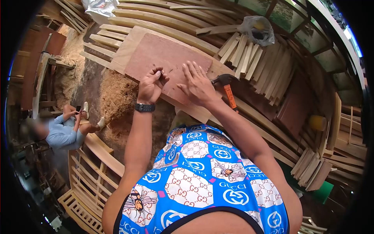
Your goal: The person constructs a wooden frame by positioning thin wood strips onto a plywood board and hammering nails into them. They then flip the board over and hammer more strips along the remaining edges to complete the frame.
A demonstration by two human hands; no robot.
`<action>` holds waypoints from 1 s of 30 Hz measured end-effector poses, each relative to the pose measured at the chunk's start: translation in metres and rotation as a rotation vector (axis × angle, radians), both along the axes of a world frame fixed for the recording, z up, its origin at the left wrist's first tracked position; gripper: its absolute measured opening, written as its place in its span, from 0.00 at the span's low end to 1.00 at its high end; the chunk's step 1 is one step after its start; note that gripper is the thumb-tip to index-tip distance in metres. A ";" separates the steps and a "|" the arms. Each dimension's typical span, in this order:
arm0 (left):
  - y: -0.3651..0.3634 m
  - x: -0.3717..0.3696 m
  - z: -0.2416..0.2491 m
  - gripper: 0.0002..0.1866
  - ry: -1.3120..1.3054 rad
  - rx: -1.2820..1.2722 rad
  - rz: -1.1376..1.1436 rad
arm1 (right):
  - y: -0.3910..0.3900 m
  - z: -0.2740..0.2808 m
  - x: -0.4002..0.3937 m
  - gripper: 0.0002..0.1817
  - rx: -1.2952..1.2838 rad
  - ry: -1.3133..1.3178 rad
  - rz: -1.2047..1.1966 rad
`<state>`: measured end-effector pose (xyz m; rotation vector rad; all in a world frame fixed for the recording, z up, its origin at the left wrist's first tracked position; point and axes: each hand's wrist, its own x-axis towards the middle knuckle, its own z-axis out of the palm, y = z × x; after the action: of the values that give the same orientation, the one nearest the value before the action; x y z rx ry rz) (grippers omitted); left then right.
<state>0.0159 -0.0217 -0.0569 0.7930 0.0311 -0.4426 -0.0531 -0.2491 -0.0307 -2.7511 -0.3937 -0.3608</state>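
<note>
My left hand, with a dark watch on its wrist, is held over the near edge of a reddish-brown board. Its fingers are curled in toward the thumb, and anything inside them is too small to name. Fingers stretched out, my right hand lies palm down over the same board. Several small, thin dark bits are scattered on the board between the hands. To the right of my right hand rests a hammer with an orange and black handle. Beneath the board is a paler wooden panel.
Long wooden strips run behind the board. Bundled short slats and a clear plastic bag are at the right. Wood shavings cover the floor at left, where a seated person holds a phone near a slatted wooden frame.
</note>
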 end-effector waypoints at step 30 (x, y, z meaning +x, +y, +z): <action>-0.029 -0.100 -0.042 0.25 0.689 0.013 -0.581 | -0.009 0.016 -0.101 0.37 0.084 0.225 0.440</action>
<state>-0.0837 -0.0505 -0.0985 0.6216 0.4523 -1.2542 -0.1542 -0.2578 -0.0146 -2.4937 -0.8749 0.0430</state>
